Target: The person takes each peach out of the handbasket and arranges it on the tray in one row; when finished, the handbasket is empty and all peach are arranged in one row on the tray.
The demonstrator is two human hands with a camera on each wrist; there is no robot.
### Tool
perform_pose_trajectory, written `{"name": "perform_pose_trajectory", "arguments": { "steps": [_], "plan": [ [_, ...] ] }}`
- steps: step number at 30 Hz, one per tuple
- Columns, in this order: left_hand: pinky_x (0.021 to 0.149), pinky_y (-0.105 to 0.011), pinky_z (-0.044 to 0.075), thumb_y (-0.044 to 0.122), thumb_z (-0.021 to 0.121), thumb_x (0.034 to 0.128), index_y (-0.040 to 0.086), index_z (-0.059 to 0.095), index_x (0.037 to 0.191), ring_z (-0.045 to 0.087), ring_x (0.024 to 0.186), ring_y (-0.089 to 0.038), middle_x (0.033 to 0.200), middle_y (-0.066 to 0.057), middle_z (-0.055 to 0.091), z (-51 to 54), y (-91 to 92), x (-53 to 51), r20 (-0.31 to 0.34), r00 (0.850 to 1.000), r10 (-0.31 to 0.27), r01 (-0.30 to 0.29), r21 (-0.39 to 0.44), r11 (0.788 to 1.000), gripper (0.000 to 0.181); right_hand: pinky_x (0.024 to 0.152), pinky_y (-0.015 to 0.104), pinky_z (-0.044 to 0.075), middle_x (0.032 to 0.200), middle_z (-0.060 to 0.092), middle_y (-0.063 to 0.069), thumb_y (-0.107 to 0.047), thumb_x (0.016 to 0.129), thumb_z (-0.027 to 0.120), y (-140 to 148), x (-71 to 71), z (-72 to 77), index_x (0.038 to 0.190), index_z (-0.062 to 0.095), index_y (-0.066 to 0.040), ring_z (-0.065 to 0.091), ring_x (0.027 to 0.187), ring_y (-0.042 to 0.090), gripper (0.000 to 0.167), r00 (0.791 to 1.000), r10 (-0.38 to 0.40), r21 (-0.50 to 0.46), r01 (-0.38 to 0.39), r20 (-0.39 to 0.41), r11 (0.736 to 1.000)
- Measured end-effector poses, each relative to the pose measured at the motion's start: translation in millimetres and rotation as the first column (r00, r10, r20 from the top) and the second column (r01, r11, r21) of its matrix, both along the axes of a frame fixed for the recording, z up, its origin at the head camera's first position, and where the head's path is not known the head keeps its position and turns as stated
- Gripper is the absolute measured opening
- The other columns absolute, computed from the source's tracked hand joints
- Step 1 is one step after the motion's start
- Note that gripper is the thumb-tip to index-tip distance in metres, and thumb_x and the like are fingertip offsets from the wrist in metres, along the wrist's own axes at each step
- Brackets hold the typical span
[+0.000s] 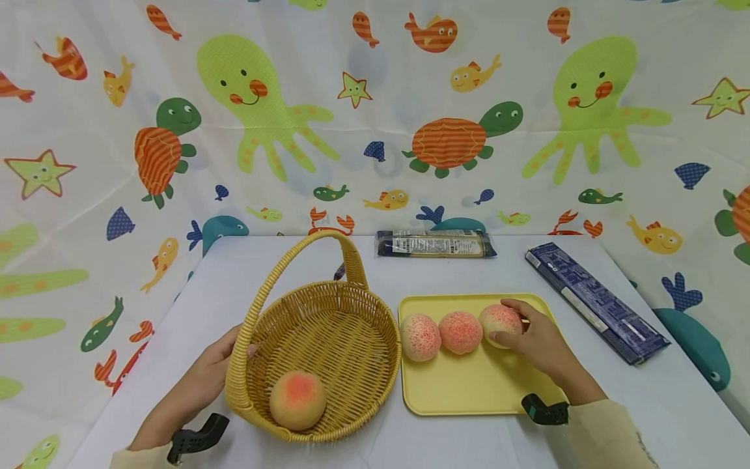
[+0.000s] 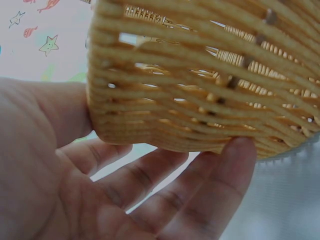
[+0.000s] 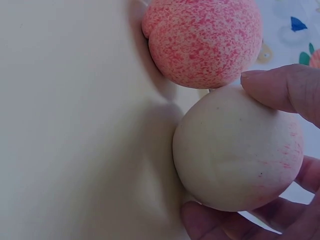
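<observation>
A yellow wicker basket (image 1: 328, 312) with a tall arched handle stands left of centre, and one peach (image 1: 297, 400) lies in its front left part. My left hand (image 1: 211, 374) grips the basket's left side. Close up, its fingers (image 2: 165, 185) reach along the woven wall (image 2: 200, 95) near the base. On the yellow tray (image 1: 469, 394) to the right sit three pink-speckled peaches in a row. My right hand (image 1: 539, 342) holds the rightmost peach (image 3: 240, 150) between thumb and fingers. The middle peach (image 1: 461, 332) and the left peach (image 1: 420, 337) stand beside it.
A dark clear-wrapped packet (image 1: 435, 244) lies at the back of the white table (image 1: 205, 286). A long blue packet (image 1: 594, 303) lies slanted right of the tray. Behind hangs a sheet (image 1: 375, 78) printed with sea animals. A small dark object (image 1: 339, 272) shows behind the basket.
</observation>
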State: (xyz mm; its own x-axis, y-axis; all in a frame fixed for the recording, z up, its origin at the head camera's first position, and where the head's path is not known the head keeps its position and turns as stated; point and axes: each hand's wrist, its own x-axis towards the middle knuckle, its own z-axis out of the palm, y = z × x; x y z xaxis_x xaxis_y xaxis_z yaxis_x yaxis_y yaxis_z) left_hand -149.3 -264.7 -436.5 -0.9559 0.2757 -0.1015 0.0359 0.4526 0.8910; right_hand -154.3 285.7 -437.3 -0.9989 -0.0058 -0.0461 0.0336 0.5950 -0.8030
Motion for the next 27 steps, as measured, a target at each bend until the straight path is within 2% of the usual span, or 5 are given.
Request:
{"name": "perform_pose_trajectory", "arguments": {
  "steps": [14, 27],
  "plan": [
    [0.089, -0.025, 0.052, 0.033, 0.051, 0.1112, 0.008, 0.03, 0.163, 0.049, 0.133, -0.034, 0.159, -0.023, 0.042, -0.2, -0.6, 0.0, 0.013, 1.0, -0.009, 0.009, 0.026, 1.0, 0.061, 0.076, 0.031, 0.052, 0.136, 0.057, 0.027, -0.026, 0.091, 0.082, 1.0, 0.6, 0.2, 0.153, 0.043, 0.001, 0.062, 0.105, 0.032, 0.078, 1.0, 0.005, 0.006, -0.005, 0.005, 1.0],
    [0.087, -0.027, 0.054, 0.032, 0.051, 0.1112, 0.007, 0.033, 0.161, 0.053, 0.126, -0.031, 0.155, -0.025, 0.046, -1.2, -0.4, 0.1, 0.008, 1.0, -0.002, 0.002, 0.022, 1.0, 0.058, 0.081, 0.035, 0.051, 0.141, 0.054, 0.028, -0.03, 0.092, 0.082, 0.9, 0.4, -0.4, 0.156, 0.04, 0.0, 0.061, 0.113, 0.037, 0.083, 1.0, 0.005, 0.017, -0.005, 0.024, 1.0]
  ]
}}
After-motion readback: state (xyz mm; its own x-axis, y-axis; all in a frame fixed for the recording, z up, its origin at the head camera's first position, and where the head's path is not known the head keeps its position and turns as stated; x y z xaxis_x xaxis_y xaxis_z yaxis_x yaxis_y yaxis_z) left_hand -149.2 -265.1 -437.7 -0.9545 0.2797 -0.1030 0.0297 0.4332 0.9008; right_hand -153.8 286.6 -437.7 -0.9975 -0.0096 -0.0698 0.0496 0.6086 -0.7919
